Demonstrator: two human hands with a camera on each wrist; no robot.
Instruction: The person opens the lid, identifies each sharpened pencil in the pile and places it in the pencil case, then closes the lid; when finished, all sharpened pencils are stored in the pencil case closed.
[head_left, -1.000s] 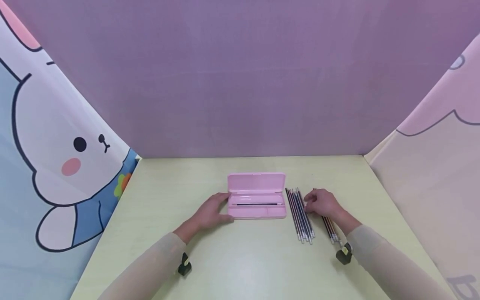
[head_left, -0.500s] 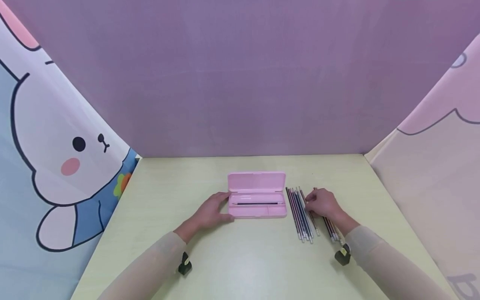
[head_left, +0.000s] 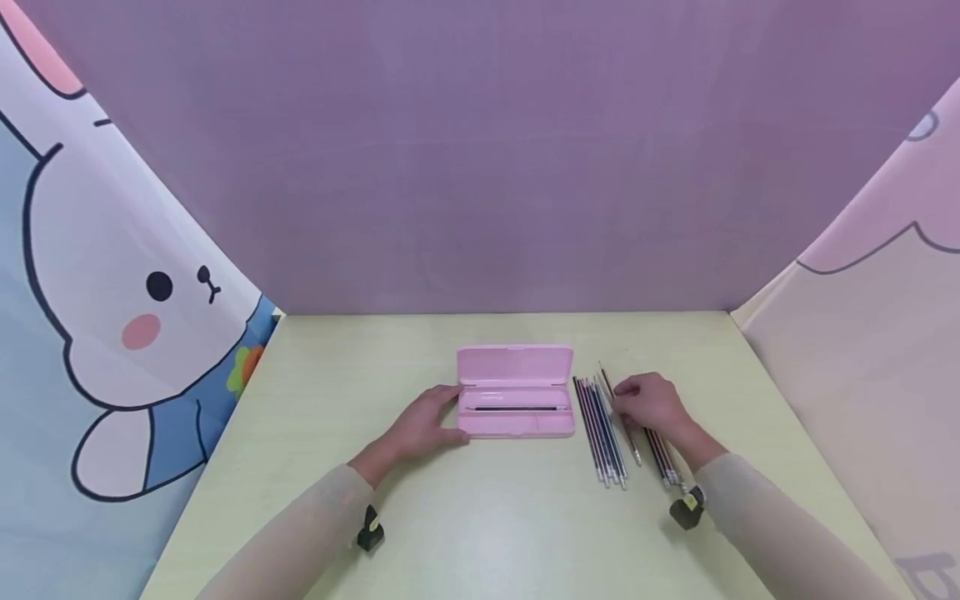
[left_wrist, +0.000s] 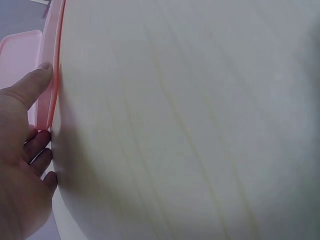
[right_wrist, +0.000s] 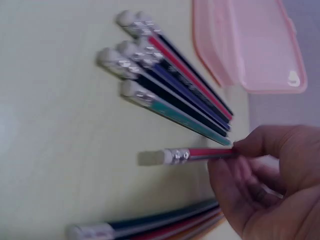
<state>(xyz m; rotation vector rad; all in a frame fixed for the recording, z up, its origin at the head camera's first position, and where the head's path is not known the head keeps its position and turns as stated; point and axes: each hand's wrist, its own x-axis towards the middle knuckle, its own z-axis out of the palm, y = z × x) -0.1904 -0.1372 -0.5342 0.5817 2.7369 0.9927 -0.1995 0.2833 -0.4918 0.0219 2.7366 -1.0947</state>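
Note:
My right hand (head_left: 651, 405) pinches one pencil (right_wrist: 201, 154) between thumb and fingertips; it has red and dark stripes and a white eraser end. It is between a fanned row of pencils (head_left: 597, 433) on the left and a smaller bunch of pencils (head_left: 662, 461), partly under the hand, on the right. An opened pink pencil case (head_left: 498, 426) lies left of the row, its lid tipped back. Inside it lies a single dark pencil (head_left: 517, 409). My left hand (head_left: 420, 423) holds the case's left end, thumb on the front wall (left_wrist: 46, 102) and fingers at the side.
The pale wood-look table (head_left: 495, 525) carries everything. A purple panel (head_left: 502, 167) rises behind it, with printed cloths at both sides, a rabbit (head_left: 112, 333) on the left one. A small black device (head_left: 687, 508) hangs at each wrist.
My right hand has drawn one pencil out from beside the fanned row; it now shows apart from the row, slightly to the right and farther back. My left hand stays on the case.

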